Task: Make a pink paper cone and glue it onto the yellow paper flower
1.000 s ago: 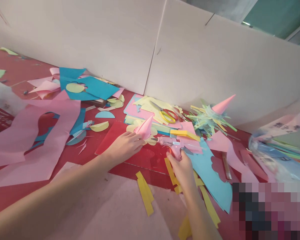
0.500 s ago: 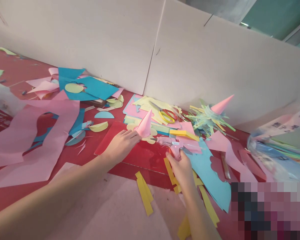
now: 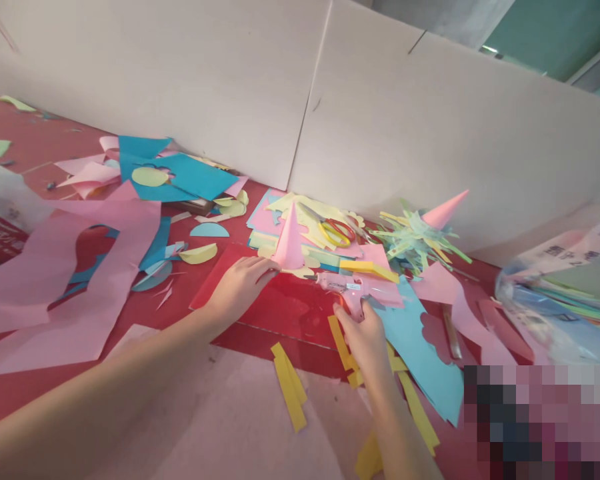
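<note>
2 things are held, pink cone (image 3: 289,240) steadied upright by left hand (image 3: 240,283), glue gun (image 3: 347,290) grasped by right hand (image 3: 363,333); careful nozzle aim is likely needed.

A pink cone (image 3: 289,239) at the left fingers (image 3: 263,268), a pink glue gun (image 3: 347,288) at the right fingers (image 3: 347,319). Under the left fingers lies a plain red sheet (image 3: 280,310); nearer than both sets of fingers, yellow strips (image 3: 290,387). Right of the right fingers, a light blue sheet (image 3: 425,353). Beyond the fingers, scissors (image 3: 336,231) with yellow and red handles; far left of them, a big pink sheet (image 3: 55,280) on the red table (image 3: 30,143)
</note>
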A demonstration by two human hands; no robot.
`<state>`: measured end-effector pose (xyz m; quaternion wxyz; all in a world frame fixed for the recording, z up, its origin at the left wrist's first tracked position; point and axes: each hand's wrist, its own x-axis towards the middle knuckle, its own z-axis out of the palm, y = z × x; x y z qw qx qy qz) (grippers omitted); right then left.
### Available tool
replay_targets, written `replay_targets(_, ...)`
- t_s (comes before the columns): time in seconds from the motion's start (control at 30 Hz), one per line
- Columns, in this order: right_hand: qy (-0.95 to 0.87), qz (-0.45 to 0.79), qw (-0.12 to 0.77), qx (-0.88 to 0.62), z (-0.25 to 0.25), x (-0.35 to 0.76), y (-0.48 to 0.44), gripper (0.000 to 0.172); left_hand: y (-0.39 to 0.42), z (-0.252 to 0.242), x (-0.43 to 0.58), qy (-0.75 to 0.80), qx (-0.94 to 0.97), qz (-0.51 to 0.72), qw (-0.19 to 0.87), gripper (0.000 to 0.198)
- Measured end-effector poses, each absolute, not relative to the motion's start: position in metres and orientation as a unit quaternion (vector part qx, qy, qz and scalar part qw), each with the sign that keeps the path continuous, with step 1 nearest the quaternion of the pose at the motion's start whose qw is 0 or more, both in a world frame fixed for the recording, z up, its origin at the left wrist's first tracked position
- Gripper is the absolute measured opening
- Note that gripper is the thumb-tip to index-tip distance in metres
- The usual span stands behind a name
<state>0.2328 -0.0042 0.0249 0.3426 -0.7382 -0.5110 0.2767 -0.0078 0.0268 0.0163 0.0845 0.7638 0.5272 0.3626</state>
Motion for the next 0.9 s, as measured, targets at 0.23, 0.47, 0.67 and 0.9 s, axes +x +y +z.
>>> replay_targets(0.23,-0.495,0.299,0.356,-0.734,0.0257,0.2337,-0.0044,0.032,0.0276,0.0139,-0.0087,0.523,0.757,0.367,0.139,0.017)
replay_targets(0.47,-0.511,0.279,0.374,-0.722,0.0195,0.2361,-0.0039,0.035,0.0285,0.0147,-0.0087,0.508,0.787,0.334,0.106,0.023)
replay_targets(0.67,-0.504,0.294,0.347,-0.734,0.0252,0.2337,-0.0046,0.036,0.0281,0.0122,-0.0078,0.495,0.784,0.361,0.094,0.022)
replay_targets(0.9,-0.506,0.288,0.348,-0.735,0.0189,0.2353,-0.0037,0.038,0.0252,0.0207,-0.0061,0.505,0.765,0.388,0.094,0.021)
